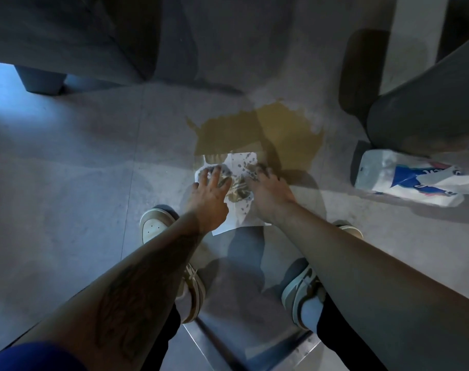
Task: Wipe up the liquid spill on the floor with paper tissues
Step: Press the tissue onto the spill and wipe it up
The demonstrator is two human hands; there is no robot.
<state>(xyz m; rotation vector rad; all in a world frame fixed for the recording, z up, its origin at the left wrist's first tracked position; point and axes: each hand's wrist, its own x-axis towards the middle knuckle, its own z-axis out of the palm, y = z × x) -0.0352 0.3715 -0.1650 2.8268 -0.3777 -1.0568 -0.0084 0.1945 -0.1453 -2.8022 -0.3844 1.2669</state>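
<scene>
Spill (pixel 268 129), brown, on the floor (pixel 67 170). I see both arms reaching down: left hand (pixel 210 194) and right hand (pixel 268 191) press the stained tissue (pixel 241 162) flat at the spill's near edge, each grip wide, fingers extended.

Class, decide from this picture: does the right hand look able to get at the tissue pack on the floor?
Probably yes: only bare floor lies between the right hand and the tissue pack, which sits on that hand's own side.
</scene>
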